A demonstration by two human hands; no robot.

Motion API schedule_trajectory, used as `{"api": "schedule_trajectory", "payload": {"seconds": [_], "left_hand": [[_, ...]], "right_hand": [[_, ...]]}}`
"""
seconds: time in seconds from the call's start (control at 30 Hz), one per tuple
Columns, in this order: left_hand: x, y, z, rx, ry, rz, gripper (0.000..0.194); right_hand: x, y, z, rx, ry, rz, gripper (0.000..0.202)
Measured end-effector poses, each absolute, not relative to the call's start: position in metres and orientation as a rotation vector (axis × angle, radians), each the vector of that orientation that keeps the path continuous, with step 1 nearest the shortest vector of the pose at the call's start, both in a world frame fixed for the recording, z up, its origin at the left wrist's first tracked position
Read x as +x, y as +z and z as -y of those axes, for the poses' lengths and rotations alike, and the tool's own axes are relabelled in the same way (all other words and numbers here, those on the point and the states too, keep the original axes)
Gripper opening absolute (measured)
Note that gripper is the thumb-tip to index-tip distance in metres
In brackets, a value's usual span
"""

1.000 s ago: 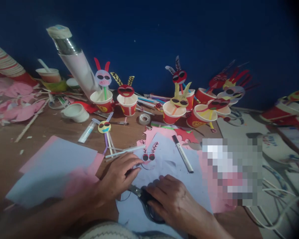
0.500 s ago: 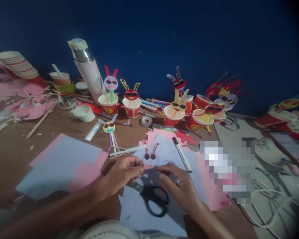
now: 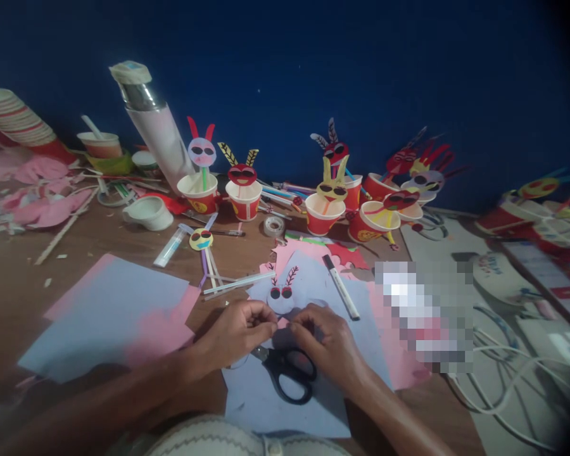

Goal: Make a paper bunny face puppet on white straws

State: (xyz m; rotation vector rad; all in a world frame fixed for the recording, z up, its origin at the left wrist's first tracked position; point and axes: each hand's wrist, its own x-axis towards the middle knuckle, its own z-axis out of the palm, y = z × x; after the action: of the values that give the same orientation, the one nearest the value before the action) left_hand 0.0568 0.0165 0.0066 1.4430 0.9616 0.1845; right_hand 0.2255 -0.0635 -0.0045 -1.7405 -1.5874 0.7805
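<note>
My left hand (image 3: pixel 242 329) is closed in a pinch at the left end of a small pink paper piece (image 3: pixel 284 323). On its right end, the thumb and fingers of my right hand (image 3: pixel 330 339) are also pinched together. Just beyond them lies a pale round paper face (image 3: pixel 281 303) with dark eyes and two leaf-patterned antennae. Black-handled scissors (image 3: pixel 292 380) rest under and in front of my hands on pale paper sheets (image 3: pixel 289 418). A marker with a black cap (image 3: pixel 342 288) lies to the right.
Red paper cups (image 3: pixel 245 206) holding paper-faced straw figures line the back by the blue wall. A tall flask (image 3: pixel 154 133), tape roll (image 3: pixel 273 226), glue tube (image 3: pixel 171 246) and loose straws (image 3: pixel 237 286) stand or lie nearby. White cables (image 3: pixel 489 367) loop at right.
My right hand has moved closer to my left, its fingertips closing on the pink paper piece. The view has shifted slightly, so the whole scene sits further left and higher.
</note>
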Motion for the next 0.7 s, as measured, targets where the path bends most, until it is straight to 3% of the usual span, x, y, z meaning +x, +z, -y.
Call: {"api": "schedule_trajectory", "payload": {"seconds": [0.2,0.33,0.7], "left_hand": [[0.043,-0.001,-0.023,1.833,0.37,-1.017,0.017],[0.041,-0.005,-0.022,2.25,0.514,-0.811,0.02],[0.048,-0.006,-0.016,2.677,0.246,-0.701,0.03]], "right_hand": [[0.233,-0.015,0.058,-1.815,0.53,1.677,0.014],[0.231,-0.021,0.055,-1.85,0.32,1.813,0.016],[0.227,-0.028,0.051,-1.936,0.118,1.944,0.019]]}}
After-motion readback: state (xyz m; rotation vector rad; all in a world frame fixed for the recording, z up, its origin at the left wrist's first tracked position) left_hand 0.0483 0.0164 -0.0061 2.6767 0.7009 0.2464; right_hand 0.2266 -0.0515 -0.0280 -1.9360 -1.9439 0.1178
